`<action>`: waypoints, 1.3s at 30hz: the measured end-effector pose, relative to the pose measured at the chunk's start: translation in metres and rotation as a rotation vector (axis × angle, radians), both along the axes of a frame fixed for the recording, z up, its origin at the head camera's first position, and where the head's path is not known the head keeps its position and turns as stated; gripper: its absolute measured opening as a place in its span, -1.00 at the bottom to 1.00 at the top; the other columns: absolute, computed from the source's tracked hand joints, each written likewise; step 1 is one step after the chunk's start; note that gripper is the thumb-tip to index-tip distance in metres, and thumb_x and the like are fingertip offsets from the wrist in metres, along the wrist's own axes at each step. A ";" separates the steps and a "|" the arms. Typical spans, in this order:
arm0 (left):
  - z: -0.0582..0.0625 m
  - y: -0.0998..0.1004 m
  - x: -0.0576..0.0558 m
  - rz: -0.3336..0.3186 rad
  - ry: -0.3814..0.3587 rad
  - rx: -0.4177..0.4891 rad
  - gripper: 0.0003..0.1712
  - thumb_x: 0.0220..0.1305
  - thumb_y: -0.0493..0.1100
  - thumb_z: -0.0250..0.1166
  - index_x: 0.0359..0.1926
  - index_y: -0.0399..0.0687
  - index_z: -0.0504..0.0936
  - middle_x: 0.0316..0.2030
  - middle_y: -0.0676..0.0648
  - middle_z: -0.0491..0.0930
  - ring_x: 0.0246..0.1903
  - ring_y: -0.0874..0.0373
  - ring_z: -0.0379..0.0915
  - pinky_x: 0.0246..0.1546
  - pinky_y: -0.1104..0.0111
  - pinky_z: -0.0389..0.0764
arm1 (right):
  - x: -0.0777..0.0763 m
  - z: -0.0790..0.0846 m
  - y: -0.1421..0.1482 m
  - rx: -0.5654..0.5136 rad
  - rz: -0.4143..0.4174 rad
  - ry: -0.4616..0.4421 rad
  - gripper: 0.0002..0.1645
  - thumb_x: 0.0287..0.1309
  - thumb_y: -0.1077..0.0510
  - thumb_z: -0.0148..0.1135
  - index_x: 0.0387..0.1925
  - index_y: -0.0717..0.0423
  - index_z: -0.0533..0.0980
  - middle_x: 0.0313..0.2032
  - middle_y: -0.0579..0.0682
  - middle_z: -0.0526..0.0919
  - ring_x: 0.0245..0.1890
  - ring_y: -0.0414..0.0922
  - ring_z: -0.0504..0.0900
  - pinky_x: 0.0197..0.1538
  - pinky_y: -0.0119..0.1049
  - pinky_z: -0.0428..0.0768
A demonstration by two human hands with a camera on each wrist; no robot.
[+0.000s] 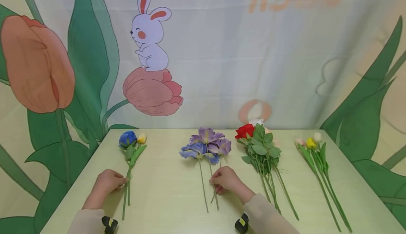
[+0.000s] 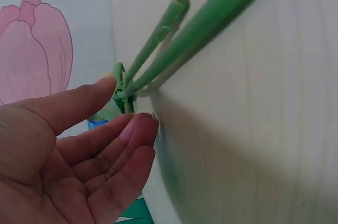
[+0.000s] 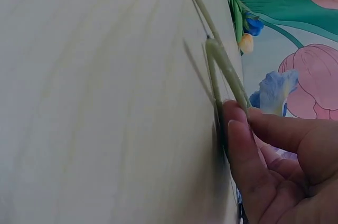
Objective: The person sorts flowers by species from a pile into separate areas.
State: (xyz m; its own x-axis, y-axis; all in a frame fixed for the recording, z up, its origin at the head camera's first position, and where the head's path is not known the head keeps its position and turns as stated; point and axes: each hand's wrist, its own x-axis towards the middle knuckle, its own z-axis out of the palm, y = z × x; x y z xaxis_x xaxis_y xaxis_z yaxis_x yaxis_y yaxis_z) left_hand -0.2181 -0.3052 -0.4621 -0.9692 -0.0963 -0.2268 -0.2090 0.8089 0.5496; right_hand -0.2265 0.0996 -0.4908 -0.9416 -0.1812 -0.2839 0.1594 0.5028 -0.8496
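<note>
On the left of the table, a blue rose [image 1: 127, 139] and a pale yellow tulip [image 1: 142, 139] lie together, stems crossing. My left hand [image 1: 109, 181] is beside them, thumb and fingertips right at the green stems [image 2: 174, 49] in the left wrist view, its fingers loosely bent with a gap to the thumb. Toward the middle, purple irises [image 1: 207, 135] lie with a blue iris [image 1: 194, 151]. My right hand [image 1: 226, 179] pinches an iris stem [image 3: 229, 71] between thumb and index finger, the stem's lower end pointing toward me.
Right of the irises lies a leafy bunch with a red rose [image 1: 245, 131] and a white bloom [image 1: 256, 121]. Farther right are several tulips, one of them yellow [image 1: 311, 143]. A printed curtain [image 1: 215, 68] hangs behind the pale table [image 1: 165, 191].
</note>
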 end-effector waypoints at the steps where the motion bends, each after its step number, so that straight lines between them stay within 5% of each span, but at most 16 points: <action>1: -0.002 0.000 -0.001 -0.001 -0.006 0.013 -0.55 0.32 -0.19 0.34 -0.03 -0.62 0.62 -0.50 -0.15 0.73 -0.47 0.15 0.61 -0.27 0.21 0.65 | 0.000 0.000 0.000 0.003 -0.001 -0.005 -0.90 0.28 0.29 0.34 -0.29 0.31 0.65 -0.59 0.05 0.67 -0.70 -0.23 0.56 -0.53 -0.33 0.68; 7: -0.007 0.003 -0.004 0.009 -0.012 0.076 -0.66 0.26 -0.26 0.36 -0.17 -0.59 0.67 -0.57 -0.10 0.68 -0.56 0.19 0.56 -0.46 0.36 0.60 | 0.000 0.003 0.001 0.018 0.008 -0.020 -0.89 0.29 0.26 0.34 -0.29 0.28 0.64 -0.60 0.02 0.66 -0.70 -0.24 0.57 -0.55 -0.36 0.66; 20: -0.008 0.001 -0.010 0.038 -0.049 0.167 -0.70 0.29 -0.33 0.32 -0.15 -0.62 0.64 -0.54 -0.11 0.69 -0.57 0.25 0.59 -0.42 0.34 0.70 | 0.002 0.004 0.002 0.055 0.017 0.018 -0.87 0.26 0.22 0.38 -0.34 0.25 0.65 -0.60 0.03 0.68 -0.69 -0.23 0.59 -0.53 -0.35 0.66; 29: 0.008 0.001 -0.004 0.031 -0.014 0.209 -0.66 0.34 -0.36 0.26 -0.04 -0.68 0.58 -0.36 -0.31 0.69 -0.48 0.21 0.61 -0.35 0.30 0.75 | 0.004 0.017 0.023 0.088 0.072 0.124 -0.83 0.27 0.16 0.38 -0.29 0.22 0.66 -0.52 0.09 0.68 -0.64 -0.17 0.61 -0.49 -0.27 0.68; 35: 0.023 0.001 0.007 0.008 0.058 0.210 -0.61 0.39 -0.31 0.24 0.01 -0.68 0.55 -0.25 -0.41 0.69 -0.46 0.21 0.64 -0.34 0.29 0.77 | 0.010 0.034 0.047 0.032 0.161 0.196 -0.78 0.35 0.13 0.30 -0.17 0.25 0.65 -0.39 0.25 0.70 -0.53 -0.13 0.68 -0.39 -0.17 0.75; 39: 0.034 0.011 0.013 0.007 0.095 0.227 -0.62 0.42 -0.28 0.21 0.03 -0.62 0.57 -0.22 -0.39 0.71 -0.43 0.20 0.65 -0.33 0.30 0.75 | 0.018 0.043 0.063 -0.017 0.145 0.211 -0.73 0.37 0.12 0.27 -0.12 0.29 0.63 -0.35 0.31 0.69 -0.47 -0.10 0.71 -0.33 -0.12 0.77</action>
State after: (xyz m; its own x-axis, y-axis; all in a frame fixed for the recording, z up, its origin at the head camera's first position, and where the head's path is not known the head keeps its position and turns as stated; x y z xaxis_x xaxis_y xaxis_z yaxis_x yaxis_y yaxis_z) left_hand -0.2051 -0.2940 -0.4285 -0.9866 -0.0600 -0.1516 -0.1530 0.6611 0.7345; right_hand -0.2081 0.1629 -0.4482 -0.9433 -0.3221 -0.0801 -0.0949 0.4930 -0.8648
